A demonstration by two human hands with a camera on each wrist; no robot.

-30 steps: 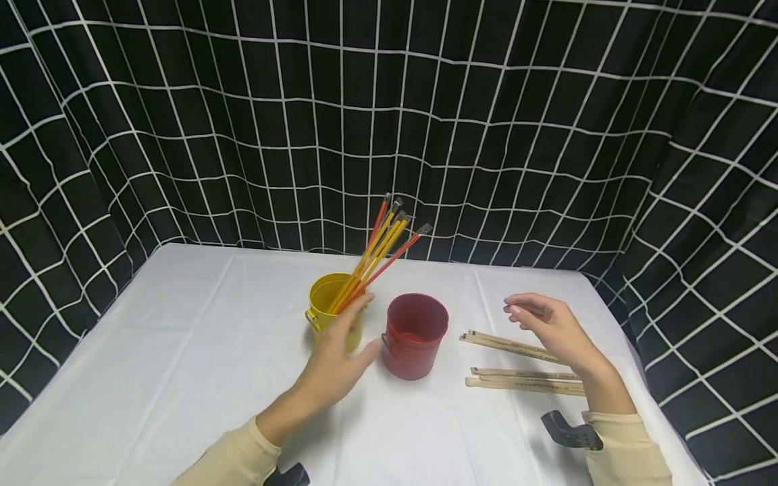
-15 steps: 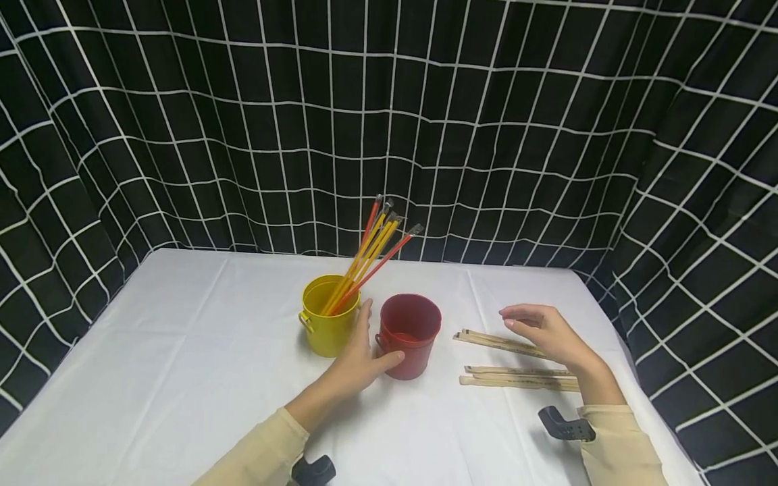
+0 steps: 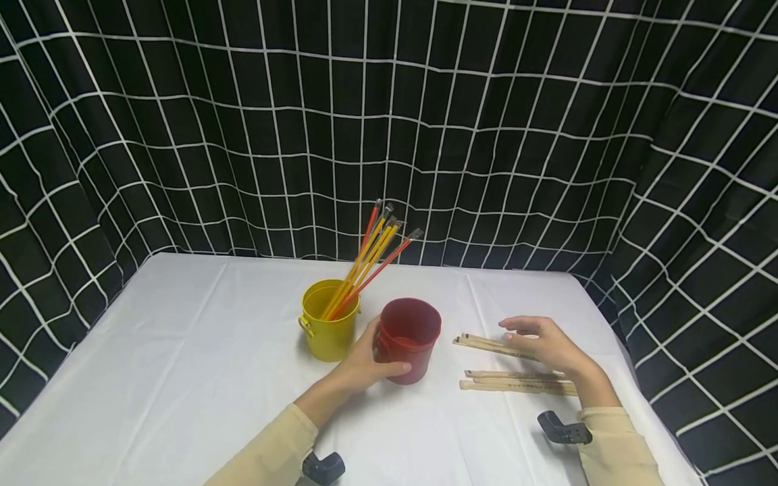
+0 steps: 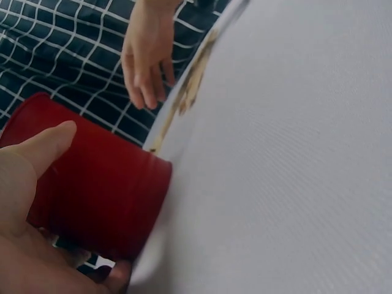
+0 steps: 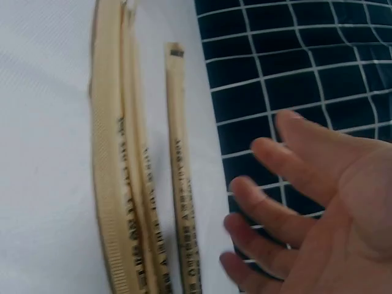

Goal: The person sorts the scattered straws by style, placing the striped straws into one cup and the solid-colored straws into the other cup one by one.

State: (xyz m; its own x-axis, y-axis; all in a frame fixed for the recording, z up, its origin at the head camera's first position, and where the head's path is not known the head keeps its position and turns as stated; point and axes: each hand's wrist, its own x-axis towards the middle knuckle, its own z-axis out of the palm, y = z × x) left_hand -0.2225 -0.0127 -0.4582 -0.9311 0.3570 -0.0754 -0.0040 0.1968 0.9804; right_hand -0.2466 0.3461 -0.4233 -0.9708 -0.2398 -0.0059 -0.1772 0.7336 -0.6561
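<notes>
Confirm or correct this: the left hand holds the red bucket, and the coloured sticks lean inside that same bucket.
One part is wrong: the coloured sticks lean inside the yellow bucket, as the head view shows. The rest stands: the left hand holds the red bucket.

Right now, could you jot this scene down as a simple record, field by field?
Left hand: holds the red bucket, thumb on its outer wall
Red bucket contents: none visible
Right hand: empty, near the pale sticks
Pale sticks: lying in two groups on white cloth
Yellow bucket: upright, holding yellow and red-orange sticks
Backdrop: black, white grid
</notes>
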